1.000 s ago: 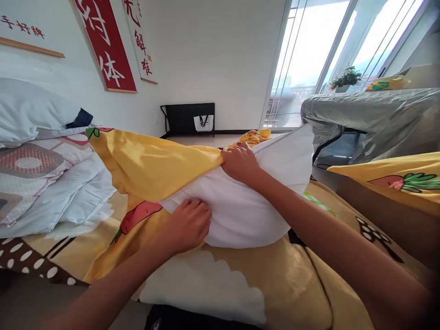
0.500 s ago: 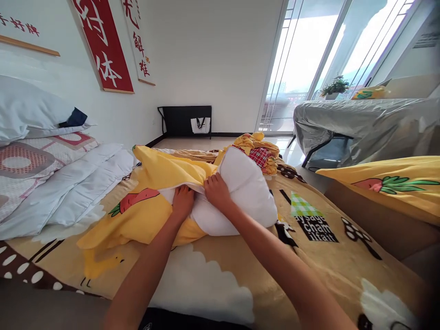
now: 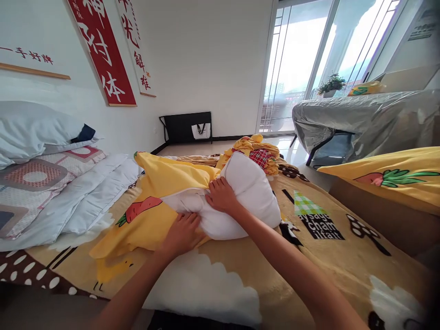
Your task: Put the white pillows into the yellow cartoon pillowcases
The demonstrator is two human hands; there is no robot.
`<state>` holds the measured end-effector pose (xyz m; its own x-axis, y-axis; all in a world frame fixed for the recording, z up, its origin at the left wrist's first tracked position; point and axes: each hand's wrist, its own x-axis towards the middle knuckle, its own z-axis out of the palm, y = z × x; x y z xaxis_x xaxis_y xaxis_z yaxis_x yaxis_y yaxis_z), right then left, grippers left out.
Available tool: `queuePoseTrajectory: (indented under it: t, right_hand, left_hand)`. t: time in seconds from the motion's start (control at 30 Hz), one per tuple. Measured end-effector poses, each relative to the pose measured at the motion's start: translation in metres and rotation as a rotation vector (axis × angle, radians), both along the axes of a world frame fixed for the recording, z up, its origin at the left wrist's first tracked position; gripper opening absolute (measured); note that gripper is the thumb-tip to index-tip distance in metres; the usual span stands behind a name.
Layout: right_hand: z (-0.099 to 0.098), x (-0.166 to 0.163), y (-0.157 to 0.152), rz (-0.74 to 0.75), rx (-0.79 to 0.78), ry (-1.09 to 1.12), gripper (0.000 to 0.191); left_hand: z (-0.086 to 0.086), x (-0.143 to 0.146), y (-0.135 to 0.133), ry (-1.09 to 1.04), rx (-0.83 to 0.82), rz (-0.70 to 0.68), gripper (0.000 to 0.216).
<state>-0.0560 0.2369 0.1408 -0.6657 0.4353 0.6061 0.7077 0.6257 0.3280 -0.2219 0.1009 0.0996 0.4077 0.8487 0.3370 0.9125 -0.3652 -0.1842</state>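
A white pillow (image 3: 252,192) lies on the bed, half inside a yellow pillowcase (image 3: 161,183) printed with carrots. My right hand (image 3: 222,196) presses on top of the pillow at the case's opening, fingers curled into the white fabric. My left hand (image 3: 180,233) sits lower, at the near edge of the opening, fingers closed on the yellow cloth under the pillow. Both forearms reach in from the bottom of the view.
The bed is spread with a tan cartoon blanket (image 3: 309,256). A folded white quilt (image 3: 85,192) and grey pillows (image 3: 30,128) lie to the left. A heap of yellow cloth (image 3: 257,149) sits behind the pillow. Another carrot-print pillow (image 3: 395,176) lies right, near a silver-covered table (image 3: 360,114).
The pillow and case dropped from held up in front of me to lying on the bed. My left hand slid from the opening down to its near edge; my right stayed on top.
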Motion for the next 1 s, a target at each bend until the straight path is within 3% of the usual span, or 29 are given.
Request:
queuePoseTrajectory:
  t: [0.1,0.23,0.3,0.37,0.47,0.53,0.8,1.0]
  right_hand:
    - [0.006,0.004,-0.011,0.035,-0.045,-0.061,0.07]
    - [0.008,0.007,-0.024,0.005,-0.066,-0.22,0.108]
    - [0.005,0.004,-0.029,-0.021,-0.05,-0.261,0.113]
    - [0.0,-0.002,-0.032,-0.024,-0.009,-0.238,0.096]
    - [-0.011,-0.012,-0.033,0.006,0.048,-0.159,0.049]
    - [-0.017,-0.017,-0.031,0.025,0.066,-0.139,0.031]
    - [-0.019,-0.018,-0.023,0.048,0.096,-0.092,0.025]
    - [-0.018,-0.017,-0.022,0.032,0.109,-0.102,0.023]
  left_hand:
    - [-0.015,0.003,0.011,0.045,0.007,0.06,0.062]
    - [-0.019,0.006,0.012,0.102,0.054,0.08,0.041]
    - [-0.016,0.007,0.004,0.132,0.076,0.077,0.031]
    - [-0.012,0.008,-0.005,0.156,0.099,0.085,0.025]
    - [-0.005,0.008,-0.016,0.173,0.143,0.124,0.023]
    - [-0.002,0.007,-0.019,0.181,0.17,0.145,0.025]
    - [-0.001,0.015,-0.024,0.188,0.224,0.152,0.035]
    - [-0.005,0.037,-0.021,0.14,-0.064,0.084,0.024]
